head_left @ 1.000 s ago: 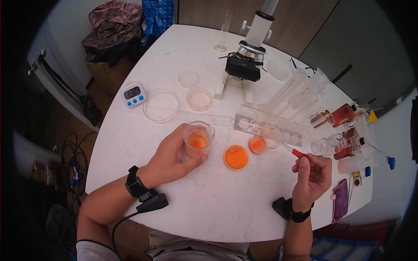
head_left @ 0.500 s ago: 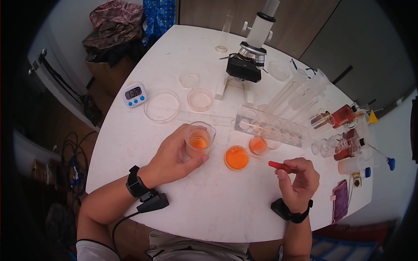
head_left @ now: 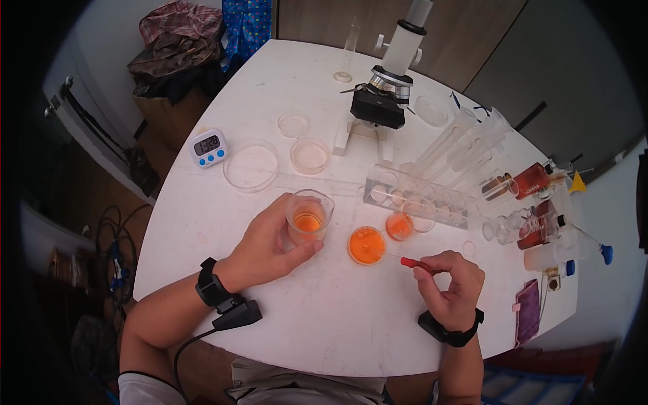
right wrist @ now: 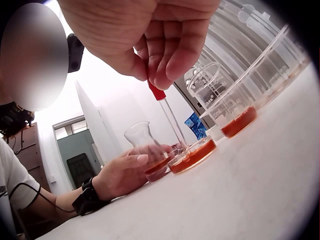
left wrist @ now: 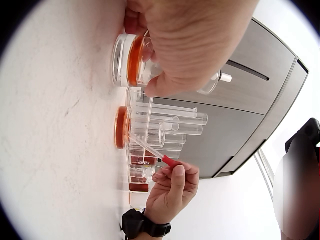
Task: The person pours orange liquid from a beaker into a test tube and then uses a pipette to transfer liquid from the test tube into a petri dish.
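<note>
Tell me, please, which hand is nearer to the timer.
Left: the left hand, gripping the beaker, is right of the timer; the right hand is much farther right.

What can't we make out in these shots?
Dropper bulb: upper end covered by right hand (right wrist view).
Beaker: upper wall partly hidden by left hand (left wrist view).
Microscope: top cut off by the upper edge (head view).
Tall cylinder: any markings too small to read (head view).

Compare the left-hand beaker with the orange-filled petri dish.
The beaker is tall and spouted; the petri dish is shallow. The left hand grips the beaker; the petri dish stands on the table, ungripped. The dropper has its tip at the petri dish, not the beaker. Both are transparent and hold orange liquid.
</note>
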Available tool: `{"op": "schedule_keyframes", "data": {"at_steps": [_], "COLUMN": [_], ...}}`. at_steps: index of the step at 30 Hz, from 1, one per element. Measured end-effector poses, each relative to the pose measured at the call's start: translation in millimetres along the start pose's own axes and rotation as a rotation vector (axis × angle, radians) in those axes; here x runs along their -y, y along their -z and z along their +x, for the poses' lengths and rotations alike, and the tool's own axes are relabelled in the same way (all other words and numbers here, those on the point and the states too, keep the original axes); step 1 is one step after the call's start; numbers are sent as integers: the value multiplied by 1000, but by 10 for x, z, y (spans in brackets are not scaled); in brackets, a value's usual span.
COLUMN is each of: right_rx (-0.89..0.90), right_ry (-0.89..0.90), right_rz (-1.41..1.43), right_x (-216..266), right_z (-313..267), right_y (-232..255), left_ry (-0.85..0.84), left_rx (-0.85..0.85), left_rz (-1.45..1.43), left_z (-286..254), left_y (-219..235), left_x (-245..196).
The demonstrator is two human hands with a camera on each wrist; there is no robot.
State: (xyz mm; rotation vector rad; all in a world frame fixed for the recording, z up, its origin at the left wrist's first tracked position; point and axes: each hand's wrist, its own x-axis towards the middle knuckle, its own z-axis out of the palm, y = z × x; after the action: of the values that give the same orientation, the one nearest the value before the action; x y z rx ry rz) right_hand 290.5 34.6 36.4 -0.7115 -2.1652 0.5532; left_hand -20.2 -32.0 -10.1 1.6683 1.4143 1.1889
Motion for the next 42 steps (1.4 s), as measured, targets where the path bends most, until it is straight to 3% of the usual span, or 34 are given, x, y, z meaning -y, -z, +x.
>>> {"op": "schedule_keyframes", "data": {"at_steps": [20,29,35,37,42], "right_rx": [29,-105,-301,-448,-524], "right_ry": [-32,21,9,-3,-109], "right_rz": [-12,37,123,179,158], "right_x": [15,-47,-138,-147,-131], "right_z": [0,-45,-168,-195,-152], "right_y": [0,-9,8,4,14], "left_ry": [-4,-4,6,-10,-4], "left_rx": [-7,-9,-2,-5,-9], "left_rz": [-5,-15,-13,7,-17], "left_z": [2,-4,-6,-4,-2], "left_y": [0,-2,3,2,-2], "left_x": [4,11,19,17,19]}}
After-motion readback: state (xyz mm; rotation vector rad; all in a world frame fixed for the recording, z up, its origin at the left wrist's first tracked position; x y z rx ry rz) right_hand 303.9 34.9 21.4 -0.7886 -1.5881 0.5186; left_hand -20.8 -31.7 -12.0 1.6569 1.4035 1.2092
